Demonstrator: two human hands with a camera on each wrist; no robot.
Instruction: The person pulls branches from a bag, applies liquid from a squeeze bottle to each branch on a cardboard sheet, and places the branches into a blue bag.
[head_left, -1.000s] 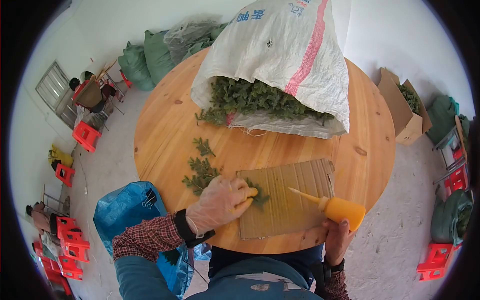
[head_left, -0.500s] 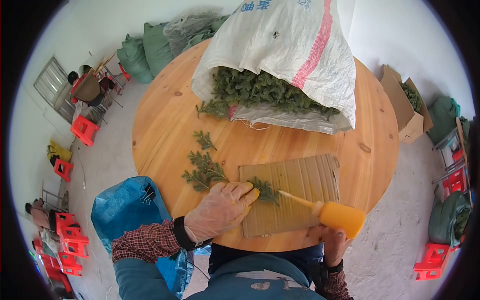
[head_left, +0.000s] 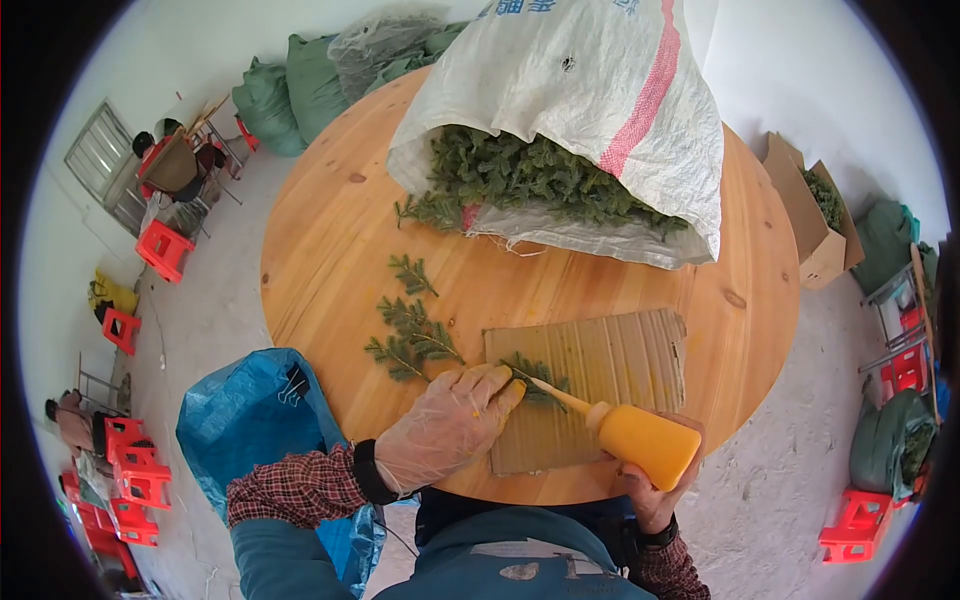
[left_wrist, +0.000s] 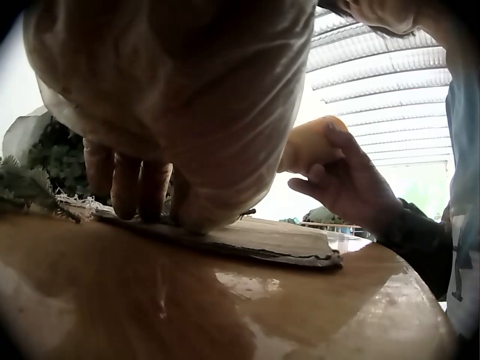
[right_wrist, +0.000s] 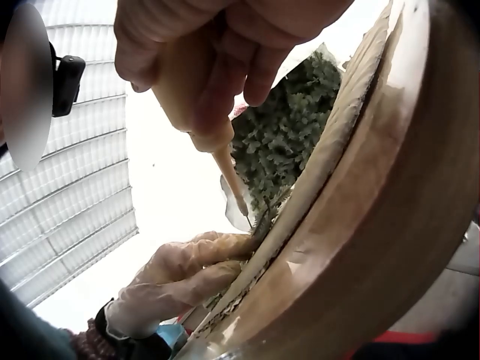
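Observation:
My gloved left hand (head_left: 440, 428) pinches the stem end of a green sprig (head_left: 540, 378) that lies on the corrugated cardboard (head_left: 630, 360). In my right hand (head_left: 655, 495) is a yellow squeeze bottle (head_left: 648, 442), tilted with its long nozzle (head_left: 562, 396) at the sprig, near the left fingertips. The right wrist view shows the fingers round the bottle (right_wrist: 184, 82) and the nozzle tip just by the sprig. More sprigs (head_left: 415, 335) lie on the wood left of the cardboard. In the left wrist view the glove (left_wrist: 172, 97) hides the pinched stem.
A white woven sack (head_left: 560, 90) full of greenery (head_left: 540, 180) lies across the back of the round table (head_left: 330, 230). A blue bag (head_left: 250, 410) hangs at the left edge. Red stools (head_left: 165, 250), green sacks (head_left: 315, 85) and an open carton (head_left: 815, 235) stand around on the floor.
The bottle has moved left, bringing its nozzle from over the cardboard to the sprig by my left fingers. The sprig has shifted right with my left hand and shows more.

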